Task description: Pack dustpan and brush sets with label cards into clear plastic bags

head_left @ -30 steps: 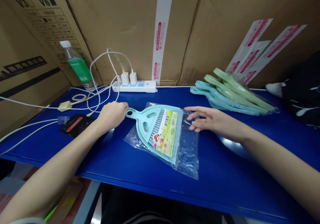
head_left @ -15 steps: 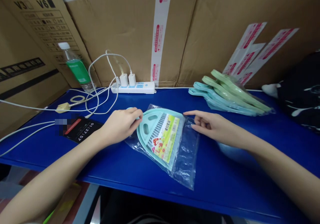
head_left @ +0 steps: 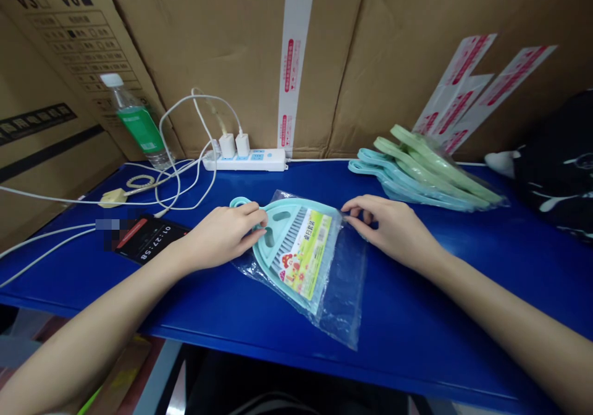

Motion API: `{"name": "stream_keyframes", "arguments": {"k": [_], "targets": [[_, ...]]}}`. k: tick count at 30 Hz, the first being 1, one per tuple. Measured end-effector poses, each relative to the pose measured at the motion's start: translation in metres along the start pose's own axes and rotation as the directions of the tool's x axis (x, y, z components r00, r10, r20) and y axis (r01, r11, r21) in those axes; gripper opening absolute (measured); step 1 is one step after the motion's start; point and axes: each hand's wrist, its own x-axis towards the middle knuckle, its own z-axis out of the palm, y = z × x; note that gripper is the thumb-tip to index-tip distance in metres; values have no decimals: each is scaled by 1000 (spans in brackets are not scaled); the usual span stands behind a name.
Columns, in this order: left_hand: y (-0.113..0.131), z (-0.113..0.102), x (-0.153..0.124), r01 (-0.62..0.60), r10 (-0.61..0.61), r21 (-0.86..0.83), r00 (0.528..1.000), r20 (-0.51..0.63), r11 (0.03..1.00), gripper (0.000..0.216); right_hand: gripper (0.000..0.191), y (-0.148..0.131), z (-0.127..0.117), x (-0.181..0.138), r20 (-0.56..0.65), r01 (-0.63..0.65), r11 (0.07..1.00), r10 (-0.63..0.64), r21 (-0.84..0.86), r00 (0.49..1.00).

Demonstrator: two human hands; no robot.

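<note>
Bagged dustpan, handled from both sides.
Left hand: half-curled over the handle, grip indiscernible. Right hand: thumb and fingertips pinched on the plastic bag.

Both arms are bare and reach forward from the lower corners of the view, slanting inward. The left forearm runs up and rightward to a nearly straight wrist. The left hand is held palm down, its back facing up, the fingers bent and directed toward the right hand; its thumb lies just below the index finger. The right forearm slopes up and leftward, the wrist likewise almost in line. The right hand's thumb and index finger point left, their tips drawn close together in a pinch, with other fingers curled behind. The hands are well apart, at similar height.
</note>
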Motion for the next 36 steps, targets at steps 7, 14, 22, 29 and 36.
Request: {"name": "stream_keyframes", "arguments": {"k": [7,14,22,29,36], "targets": [[-2,1,1,11,-11,-28,1000,-6,1000,21,12,-1,-4,1,19,6,1000,-6,4,1000],[-3,1,3,55,-55,23,998,20,998,25,11,-2,-15,-1,144,62,998,-61,-8,988],[-6,5,4,46,-43,95,998,-37,994,29,21,1,-20,-1,253,185,971,-218,150,943],[0,3,2,-6,23,156,994,-107,988,27,22,-3,-22,-3,334,163,972,-213,172,918],[10,-4,-1,6,-2,-52,997,82,999,24,22,-6,-28,-2,406,133,972,-203,193,891]]}}
